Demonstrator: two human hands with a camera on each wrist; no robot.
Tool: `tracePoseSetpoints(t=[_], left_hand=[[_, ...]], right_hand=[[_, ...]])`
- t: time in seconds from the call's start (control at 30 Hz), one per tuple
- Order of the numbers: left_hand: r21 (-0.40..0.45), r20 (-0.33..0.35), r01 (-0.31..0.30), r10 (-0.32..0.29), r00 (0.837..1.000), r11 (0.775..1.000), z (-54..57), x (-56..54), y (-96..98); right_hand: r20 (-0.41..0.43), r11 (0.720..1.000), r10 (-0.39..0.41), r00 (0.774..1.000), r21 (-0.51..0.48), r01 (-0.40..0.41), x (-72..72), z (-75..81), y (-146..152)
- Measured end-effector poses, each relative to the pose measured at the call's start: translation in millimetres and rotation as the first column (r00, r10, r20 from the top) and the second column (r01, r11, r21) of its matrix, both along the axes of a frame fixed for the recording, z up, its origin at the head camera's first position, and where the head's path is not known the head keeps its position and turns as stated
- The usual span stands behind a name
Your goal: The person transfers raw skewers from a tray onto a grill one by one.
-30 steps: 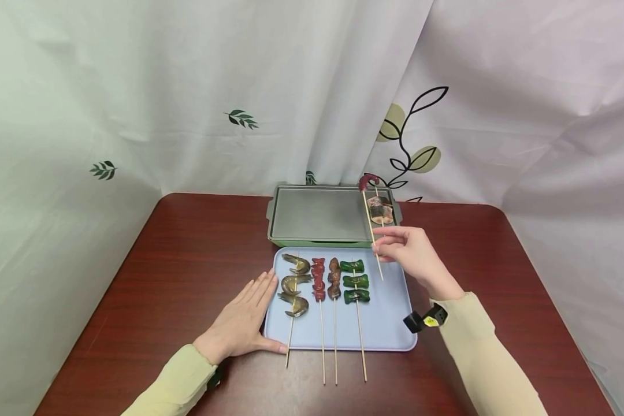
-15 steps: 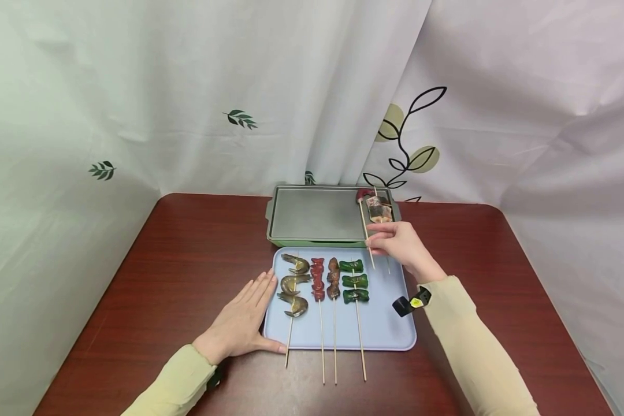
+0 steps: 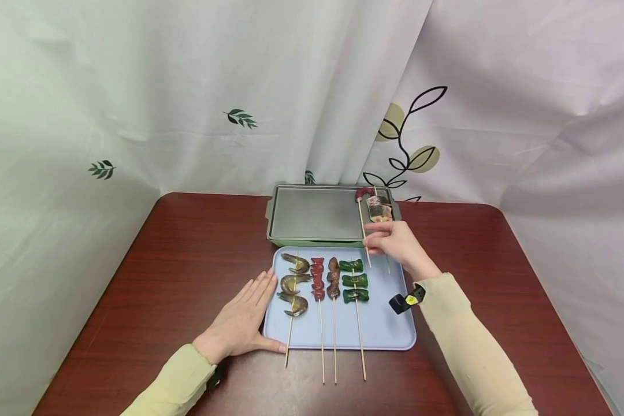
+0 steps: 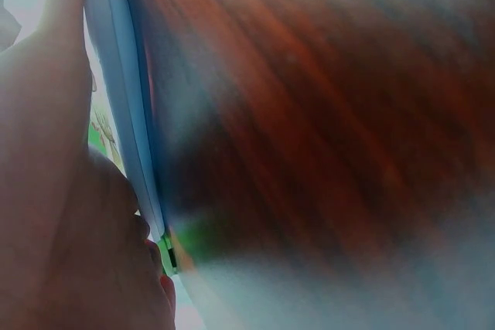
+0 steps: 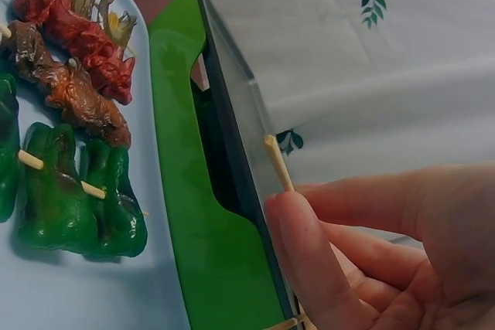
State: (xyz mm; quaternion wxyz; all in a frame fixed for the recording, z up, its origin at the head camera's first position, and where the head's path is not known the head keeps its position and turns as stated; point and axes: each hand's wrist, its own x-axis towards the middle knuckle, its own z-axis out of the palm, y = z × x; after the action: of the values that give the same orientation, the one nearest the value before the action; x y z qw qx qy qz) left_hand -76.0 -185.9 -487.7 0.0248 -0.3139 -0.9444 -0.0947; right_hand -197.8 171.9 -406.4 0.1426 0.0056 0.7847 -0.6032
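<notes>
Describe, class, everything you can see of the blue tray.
The tray is pale blue, smooth and plastic-looking, a rectangle with rounded corners and a low raised rim. It lies flat on the table, just in front of the grill. Four skewers lie on it, jutting past its near edge. The left hand touches its left side and near left corner.

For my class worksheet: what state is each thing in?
Tray, flat, loaded
Griddle, uncovered
Shrimp skewer, lying on tray
Bright red skewer, lying on tray
Brown skewer, lying on tray
Green skewer, lying on tray
Fish skewer, lying on griddle
Dark red skewer, held, red end over griddle
Left hand, fingers straight, touching tray
Right hand, fingers pinching dark red skewer
</notes>
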Motion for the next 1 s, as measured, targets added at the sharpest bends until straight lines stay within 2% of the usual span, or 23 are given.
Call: tracePoseSetpoints(t=[0.27,0.43,0.6,0.73,1.0], left_hand=[[-0.009,0.016,0.0,0.001,1.0,1.0,2.9,0.2,0.1],[-0.034,0.047,-0.012,0.013,0.999,0.999,5.9,-0.5,0.9],[-0.039,0.05,-0.011,0.013,0.999,0.999,6.2,-1.1,0.8],[-0.037,0.049,-0.009,0.01,0.999,0.999,6.4,-0.8,0.9],[-0.036,0.045,-0.007,0.009,0.999,0.999,5.9,-1.4,1.3]], right_hand=[[-0.025,0.999,0.022,0.999,0.041,-0.021,1.5,0.5,0],[-0.047,0.992,0.043,0.998,0.12,-0.037,4.9,2.1,2],[-0.069,0.981,0.051,0.996,0.191,-0.036,7.9,4.1,4],[-0.109,0.977,0.046,0.993,0.211,-0.022,11.7,11.4,6],[-0.191,0.979,0.034,0.981,0.202,0.006,28.0,36.8,12]])
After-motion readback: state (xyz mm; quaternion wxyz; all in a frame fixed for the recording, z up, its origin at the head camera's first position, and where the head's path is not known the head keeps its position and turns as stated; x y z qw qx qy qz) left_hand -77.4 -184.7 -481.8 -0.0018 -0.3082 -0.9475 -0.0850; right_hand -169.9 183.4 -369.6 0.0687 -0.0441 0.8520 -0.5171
